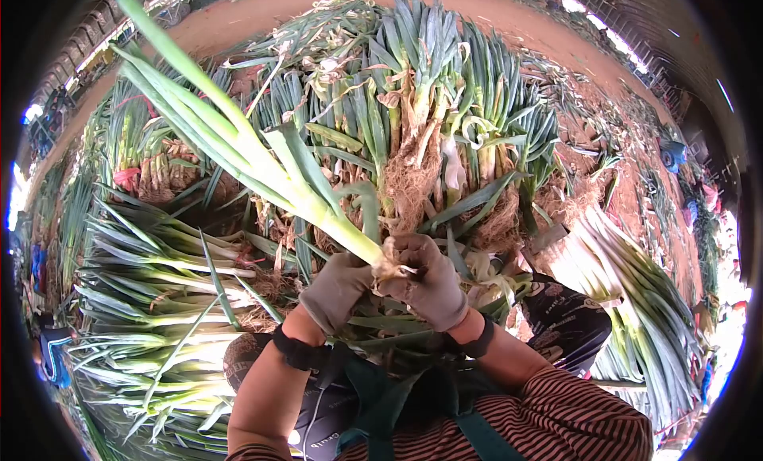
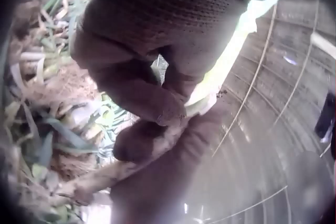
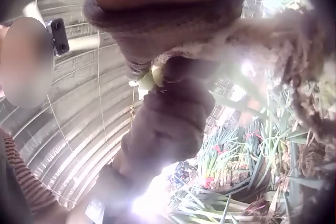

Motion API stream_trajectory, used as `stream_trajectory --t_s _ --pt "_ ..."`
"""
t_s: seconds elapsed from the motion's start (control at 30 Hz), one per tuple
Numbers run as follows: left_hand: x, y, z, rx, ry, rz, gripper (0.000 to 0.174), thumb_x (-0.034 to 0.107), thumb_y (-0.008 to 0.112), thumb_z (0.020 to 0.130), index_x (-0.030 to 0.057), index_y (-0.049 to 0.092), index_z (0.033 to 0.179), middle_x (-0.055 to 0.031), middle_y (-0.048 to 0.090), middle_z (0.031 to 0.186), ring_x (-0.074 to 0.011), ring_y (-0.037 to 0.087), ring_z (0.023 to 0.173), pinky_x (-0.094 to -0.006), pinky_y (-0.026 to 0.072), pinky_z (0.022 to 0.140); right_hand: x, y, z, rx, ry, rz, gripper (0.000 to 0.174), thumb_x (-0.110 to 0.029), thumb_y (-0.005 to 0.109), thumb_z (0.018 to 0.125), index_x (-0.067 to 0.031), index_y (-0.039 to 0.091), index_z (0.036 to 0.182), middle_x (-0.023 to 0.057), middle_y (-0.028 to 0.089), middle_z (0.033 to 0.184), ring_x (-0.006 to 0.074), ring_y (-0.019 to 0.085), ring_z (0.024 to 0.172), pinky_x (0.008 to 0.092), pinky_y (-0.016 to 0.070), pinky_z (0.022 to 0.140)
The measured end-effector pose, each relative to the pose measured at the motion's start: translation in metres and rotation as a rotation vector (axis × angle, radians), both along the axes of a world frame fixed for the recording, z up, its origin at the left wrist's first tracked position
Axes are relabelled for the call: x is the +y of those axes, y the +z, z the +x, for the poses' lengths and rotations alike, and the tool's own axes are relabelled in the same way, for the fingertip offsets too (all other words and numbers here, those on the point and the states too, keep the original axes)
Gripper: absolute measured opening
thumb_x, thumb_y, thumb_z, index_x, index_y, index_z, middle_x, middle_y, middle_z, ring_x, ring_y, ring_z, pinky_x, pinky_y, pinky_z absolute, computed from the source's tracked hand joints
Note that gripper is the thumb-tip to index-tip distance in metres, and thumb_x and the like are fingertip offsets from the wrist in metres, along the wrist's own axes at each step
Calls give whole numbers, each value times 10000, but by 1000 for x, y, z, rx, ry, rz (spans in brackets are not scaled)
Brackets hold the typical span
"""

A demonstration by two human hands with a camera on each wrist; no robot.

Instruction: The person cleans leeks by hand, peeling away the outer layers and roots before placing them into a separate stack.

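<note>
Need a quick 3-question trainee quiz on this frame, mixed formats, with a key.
1. True or false: the left hand and the right hand both grip the same leek near its root end.
2. In the head view, the held leek's leaves point: A) to the upper left, B) to the lower right, C) straight down.
3. What covers both hands?
Key: 1 true; 2 A; 3 gloves.

One left hand (image 1: 338, 290), one right hand (image 1: 429, 282), one leek (image 1: 314, 207).
</note>
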State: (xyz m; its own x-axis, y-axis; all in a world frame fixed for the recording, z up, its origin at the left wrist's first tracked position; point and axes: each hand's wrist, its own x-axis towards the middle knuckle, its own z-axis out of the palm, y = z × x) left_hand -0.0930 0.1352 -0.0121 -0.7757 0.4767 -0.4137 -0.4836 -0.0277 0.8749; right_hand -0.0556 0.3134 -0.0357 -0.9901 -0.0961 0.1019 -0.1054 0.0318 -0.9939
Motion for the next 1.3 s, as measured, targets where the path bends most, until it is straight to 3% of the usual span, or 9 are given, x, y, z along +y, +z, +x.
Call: stream_trajectory --t_s 0.1,0.2,0.27,0.3,0.5,0.7,0.83,0.97,1.3 --pt "4 -22 -7 228 -27 -309 249 149 618 882 -38 611 1047 -37 624 736 -119 576 579 -254 453 516 8 8 7 -45 -7 -20 550 -131 773 795 -33 481 1250 42 638 888 89 599 811 246 498 727" --pt "-19 -9 -9 166 339 20 266 140 603 880 -18 577 1092 -34 594 720 -117 560 597 -260 449 541 13 16 8 65 -18 48 429 -120 754 818 -14 553 1182 81 640 868 93 612 758 244 499 692" --pt "-29 -7 -17 552 451 304 170 156 524 932 24 596 1010 -33 584 787 -111 501 546 -207 377 481 24 8 3 268 25 273 365 -132 762 816 -5 600 1117 96 642 888 99 615 743 248 500 683" --pt "-34 7 -13 318 451 614 178 183 519 956 34 583 1031 -39 587 856 -103 498 583 -198 373 509 27 3 3 240 51 269 347 -165 762 816 -4 614 1085 101 645 899 126 627 745 266 506 688" --pt "-28 0 -13 340 510 355 224 263 683 905 73 590 978 5 593 760 -63 529 567 -203 427 498 24 10 -30 630 -64 588 397 -354 711 822 -12 650 1013 148 647 907 341 659 790 417 518 689" --pt "-15 14 -8 339 557 243 242 310 669 907 78 615 948 30 570 686 -39 473 518 -186 357 458 -20 40 -51 57 164 366 246 -282 705 823 -38 679 842 165 600 749 311 643 713 377 501 624" --pt "-14 5 -11 277 660 189 243 323 666 904 85 619 906 39 545 677 -33 439 517 -192 321 459 -37 9 -50 530 -143 462 238 -215 698 874 20 671 858 106 608 685 105 565 636 298 464 588" --pt "-23 -5 -18 208 620 279 195 245 686 897 58 649 935 21 588 682 -46 499 495 -184 375 435 -35 10 -48 -107 62 -31 319 -302 674 909 15 678 951 -1 646 788 67 544 727 257 473 682" --pt "-30 1 -10 310 400 402 345 294 768 823 70 619 1040 14 627 782 -35 530 554 -164 384 464 -21 15 -45 -596 336 -375 330 -257 610 943 28 618 1108 43 671 950 59 603 812 249 503 707"
